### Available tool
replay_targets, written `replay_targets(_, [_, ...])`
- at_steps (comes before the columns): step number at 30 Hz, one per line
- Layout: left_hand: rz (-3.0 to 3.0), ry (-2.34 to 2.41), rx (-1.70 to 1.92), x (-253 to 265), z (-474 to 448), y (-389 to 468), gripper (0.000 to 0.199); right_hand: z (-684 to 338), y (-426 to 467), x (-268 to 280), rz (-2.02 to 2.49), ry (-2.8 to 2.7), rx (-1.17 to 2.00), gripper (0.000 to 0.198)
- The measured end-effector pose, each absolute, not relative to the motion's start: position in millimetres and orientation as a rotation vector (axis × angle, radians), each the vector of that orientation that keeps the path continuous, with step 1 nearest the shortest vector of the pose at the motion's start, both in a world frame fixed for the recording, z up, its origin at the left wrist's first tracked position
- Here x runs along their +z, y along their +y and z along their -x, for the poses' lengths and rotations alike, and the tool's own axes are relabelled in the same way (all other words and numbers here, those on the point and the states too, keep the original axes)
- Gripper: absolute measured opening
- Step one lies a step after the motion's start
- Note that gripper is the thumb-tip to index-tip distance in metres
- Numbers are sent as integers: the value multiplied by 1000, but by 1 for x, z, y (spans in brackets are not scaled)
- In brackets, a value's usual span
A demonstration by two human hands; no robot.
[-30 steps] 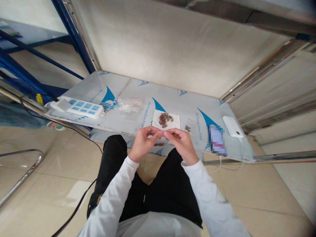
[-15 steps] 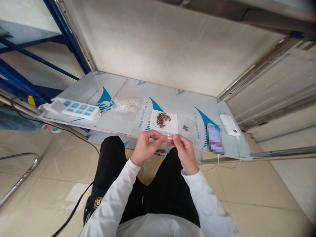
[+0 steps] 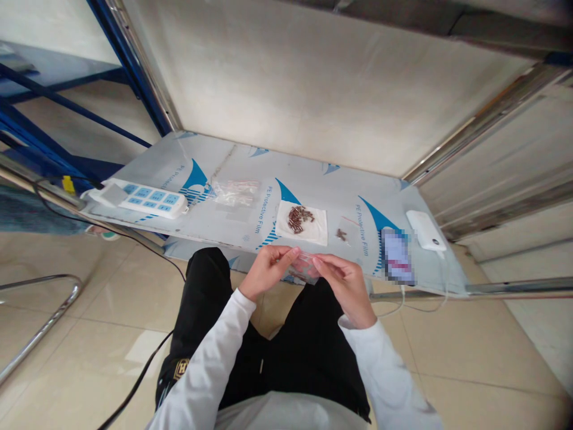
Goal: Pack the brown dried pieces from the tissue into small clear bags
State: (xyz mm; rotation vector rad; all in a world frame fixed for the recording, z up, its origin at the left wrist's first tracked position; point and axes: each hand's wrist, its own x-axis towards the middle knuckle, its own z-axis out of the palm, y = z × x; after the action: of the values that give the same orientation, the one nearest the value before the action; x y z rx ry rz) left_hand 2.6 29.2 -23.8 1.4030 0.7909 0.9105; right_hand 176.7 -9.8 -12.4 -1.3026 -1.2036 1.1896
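A small clear plastic bag (image 3: 302,269) is stretched between my two hands, just in front of the shelf edge and above my lap. My left hand (image 3: 268,269) pinches its upper left part between thumb and finger. At the opposite corner my right hand (image 3: 347,283) has its thumb and fingers closed on the bag. Pinkish-red marks show on the plastic, with something dark low inside that I cannot make out. Beyond my hands, many small brown metallic cylinders (image 3: 299,220) lie piled on a white cloth or paper (image 3: 317,234). Another clear bag (image 3: 348,228) holds several brown pieces.
The film-covered shelf (image 3: 250,164) carries a stack of clear bags (image 3: 237,193) and a white power strip (image 3: 143,198) on the left. On the right lie a blurred-out phone (image 3: 397,257) and a white power bank (image 3: 425,230) with cables. A black cord (image 3: 134,382) crosses the floor.
My right hand has moved slightly away from the left one, and more of the bag now shows between them. The whole view has shifted a little.
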Motion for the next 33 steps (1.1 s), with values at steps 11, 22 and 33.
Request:
replay_targets(11, [-1401, 1345, 1082, -56, 31, 59, 44, -254, 65, -23, 1560, -979, 919, 49])
replay_targets(22, [-1275, 2382, 1025, -87, 117, 154, 54, -301, 78, -57, 1879, -1384, 19, 59])
replay_targets(33, [-1317, 2452, 886, -84, 124, 181, 44, -234, 27, -65, 1696, -1433, 319, 42])
